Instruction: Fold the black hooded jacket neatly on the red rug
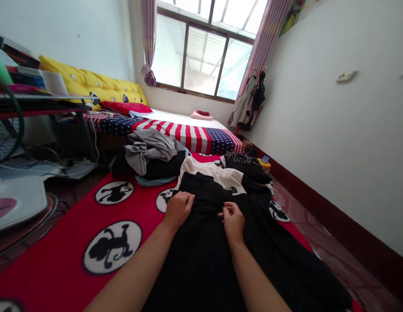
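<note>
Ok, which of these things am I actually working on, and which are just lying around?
In hand: black garment, left hand on it, right hand pinching it.
Lying about: grey clothes pile, white-and-black shirt, flag-print bed, yellow cushion, fan.

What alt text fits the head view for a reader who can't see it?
The left hand and right hand grip a black garment spread on a red mat printed with black cartoon figures. Beyond it lie a white-and-black shirt and a heap of grey clothes, then a bed with a stars-and-stripes cover under a window.
</note>
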Demonstrator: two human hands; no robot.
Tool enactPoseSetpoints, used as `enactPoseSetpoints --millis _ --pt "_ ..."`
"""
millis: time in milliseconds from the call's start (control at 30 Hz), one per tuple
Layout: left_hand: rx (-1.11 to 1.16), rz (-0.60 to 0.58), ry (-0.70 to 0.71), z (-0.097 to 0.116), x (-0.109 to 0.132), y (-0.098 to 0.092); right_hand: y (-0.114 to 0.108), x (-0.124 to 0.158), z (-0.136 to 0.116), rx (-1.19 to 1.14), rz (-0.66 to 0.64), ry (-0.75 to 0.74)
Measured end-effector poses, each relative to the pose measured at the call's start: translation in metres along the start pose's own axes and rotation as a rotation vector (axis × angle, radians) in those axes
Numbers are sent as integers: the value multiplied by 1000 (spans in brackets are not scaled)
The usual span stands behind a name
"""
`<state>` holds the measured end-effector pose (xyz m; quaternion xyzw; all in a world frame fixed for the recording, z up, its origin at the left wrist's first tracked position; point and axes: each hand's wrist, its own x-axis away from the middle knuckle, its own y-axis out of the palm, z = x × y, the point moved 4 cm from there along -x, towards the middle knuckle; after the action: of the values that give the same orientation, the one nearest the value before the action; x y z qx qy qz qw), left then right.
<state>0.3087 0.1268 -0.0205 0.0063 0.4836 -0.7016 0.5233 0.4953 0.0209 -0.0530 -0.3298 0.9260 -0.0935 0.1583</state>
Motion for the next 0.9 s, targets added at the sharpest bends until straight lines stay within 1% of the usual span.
enactPoseSetpoints --millis 67,100,200,267,300,433,500,567,633,700,733,800,833,867,900 --pt "6 16 14 3 -14 2 3 1 1 -44 8 7" --pt "1 -13 28 4 -23 7 3 1 1 -69 8 16" --pt "-55 -157 38 2 -46 25 2 1 2 -135 11 47" --pt "-126 -241 31 -2 -55 38 0 0 3 -172 11 74" --pt "-170 -264 27 -4 -56 43 -1 1 3 -193 9 92" --pt "-306 -285 -20 -8 -53 56 2 1 4 -293 -29 156" --pt "-320 -279 -45 -4 -49 58 5 1 5 -345 -46 156" --pt "-312 -244 -11 5 -44 59 9 1 6 -368 -54 130" --pt "-263 -229 107 17 -37 61 11 1 4 -345 -62 72" --pt "-200 -272 222 26 -29 65 13 1 1 -299 -81 -4" --pt "-175 -305 248 28 -26 66 13 1 -2 -283 -89 -36" --pt "-130 -339 243 30 -23 66 12 3 -6 -273 -108 -68" --pt "-98 -329 228 30 -23 64 12 3 -7 -275 -112 -71" --pt "-53 -297 205 29 -23 61 12 4 -8 -278 -114 -71" --pt "3 -239 171 28 -24 56 12 4 -9 -280 -114 -68"
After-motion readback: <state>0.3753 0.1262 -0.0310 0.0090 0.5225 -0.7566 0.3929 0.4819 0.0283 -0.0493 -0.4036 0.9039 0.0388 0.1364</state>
